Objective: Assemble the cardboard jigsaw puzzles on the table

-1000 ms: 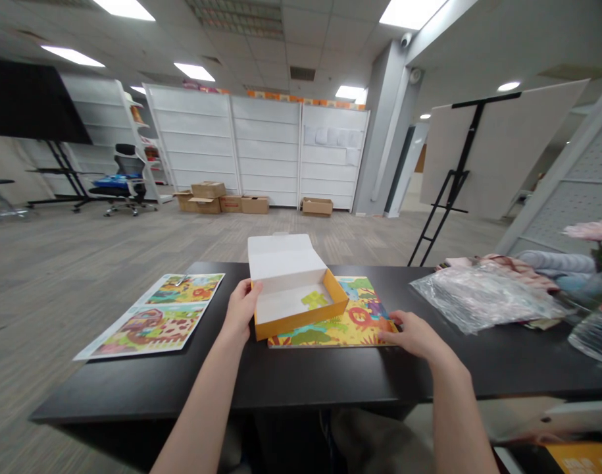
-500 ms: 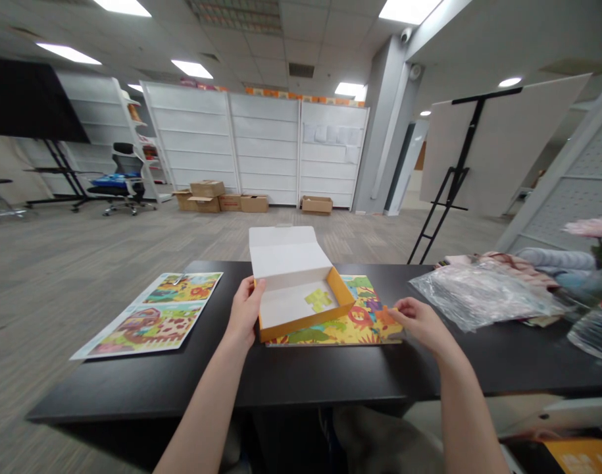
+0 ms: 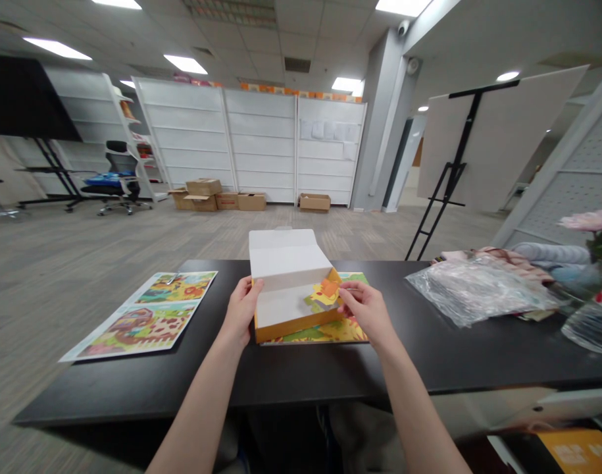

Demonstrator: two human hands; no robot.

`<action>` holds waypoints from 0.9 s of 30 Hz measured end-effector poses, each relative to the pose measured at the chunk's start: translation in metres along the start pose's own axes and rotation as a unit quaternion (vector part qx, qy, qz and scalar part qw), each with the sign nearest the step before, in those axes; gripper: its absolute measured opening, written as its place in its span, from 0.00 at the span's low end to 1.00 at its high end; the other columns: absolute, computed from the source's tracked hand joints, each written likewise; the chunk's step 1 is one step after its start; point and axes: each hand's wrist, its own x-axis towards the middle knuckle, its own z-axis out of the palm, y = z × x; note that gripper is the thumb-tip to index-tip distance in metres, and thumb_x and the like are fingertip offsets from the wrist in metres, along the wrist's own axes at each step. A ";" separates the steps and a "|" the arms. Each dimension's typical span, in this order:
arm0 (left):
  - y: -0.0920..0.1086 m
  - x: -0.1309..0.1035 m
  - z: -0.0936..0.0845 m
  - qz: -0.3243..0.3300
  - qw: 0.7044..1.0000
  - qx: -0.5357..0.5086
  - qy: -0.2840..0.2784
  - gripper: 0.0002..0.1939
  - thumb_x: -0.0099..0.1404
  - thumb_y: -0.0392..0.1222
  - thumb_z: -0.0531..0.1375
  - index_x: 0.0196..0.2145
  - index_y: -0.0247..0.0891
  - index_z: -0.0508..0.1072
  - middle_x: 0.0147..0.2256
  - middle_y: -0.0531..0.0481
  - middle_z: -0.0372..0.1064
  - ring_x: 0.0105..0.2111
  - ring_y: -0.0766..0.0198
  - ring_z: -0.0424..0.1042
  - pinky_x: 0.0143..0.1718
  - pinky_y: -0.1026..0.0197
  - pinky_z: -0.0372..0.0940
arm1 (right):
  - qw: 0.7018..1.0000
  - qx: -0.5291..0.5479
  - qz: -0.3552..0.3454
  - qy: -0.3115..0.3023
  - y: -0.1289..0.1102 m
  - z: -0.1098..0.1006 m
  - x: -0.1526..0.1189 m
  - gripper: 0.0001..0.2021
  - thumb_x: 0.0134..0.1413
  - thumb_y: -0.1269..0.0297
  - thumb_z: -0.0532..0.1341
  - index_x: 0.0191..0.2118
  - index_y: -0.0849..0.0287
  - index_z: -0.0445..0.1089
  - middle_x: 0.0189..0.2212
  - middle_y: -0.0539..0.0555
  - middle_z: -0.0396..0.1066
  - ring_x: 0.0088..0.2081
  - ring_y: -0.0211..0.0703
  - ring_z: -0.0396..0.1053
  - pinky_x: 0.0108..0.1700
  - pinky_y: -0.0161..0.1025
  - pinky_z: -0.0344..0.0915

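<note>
Orange piece (image 3: 329, 288) sits at the open box's (image 3: 301, 322) right end, seemingly pinched by the right hand (image 3: 367, 309); probably light, stiff card, best held by its edges. The left hand (image 3: 241, 311) clasps the box's left wall. Puzzle (image 3: 330, 332) shows beneath; bare table (image 3: 404, 355) runs right to plastic (image 3: 483, 289), its edge near.

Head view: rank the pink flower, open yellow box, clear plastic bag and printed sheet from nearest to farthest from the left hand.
From the left hand:
1. Open yellow box: in its grip, just to its right.
2. Printed sheet: to its left, on the table.
3. Clear plastic bag: well to its right.
4. Pink flower: far right, beyond the bag.
</note>
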 end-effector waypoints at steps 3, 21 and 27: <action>-0.001 0.002 0.001 -0.003 1.000 -0.004 0.013 0.28 0.45 0.57 0.70 0.39 0.38 0.71 0.32 0.52 0.73 0.29 0.63 0.71 0.29 0.63 0.64 | 0.994 -0.100 -0.041 0.033 0.001 0.002 0.001 0.19 0.50 0.47 0.64 0.39 0.58 0.72 0.33 0.57 0.80 0.19 0.40 0.70 0.22 0.37 0.66; -0.022 0.016 -0.006 -0.024 0.998 -0.014 0.055 0.17 0.53 0.46 0.66 0.39 0.38 0.71 0.32 0.50 0.74 0.31 0.61 0.74 0.32 0.62 0.66 | 0.874 -0.477 0.092 -0.010 0.006 -0.065 -0.010 0.19 0.58 0.48 0.58 0.38 0.57 0.79 0.32 0.60 0.80 0.34 0.54 0.79 0.35 0.40 0.66; -0.024 0.017 -0.007 -0.026 0.998 -0.011 0.053 0.18 0.53 0.45 0.67 0.40 0.38 0.72 0.34 0.49 0.75 0.33 0.59 0.76 0.34 0.60 0.68 | 0.931 -0.362 0.045 0.004 0.018 -0.076 -0.003 0.16 0.51 0.51 0.64 0.34 0.59 0.77 0.33 0.59 0.81 0.33 0.50 0.78 0.35 0.39 0.68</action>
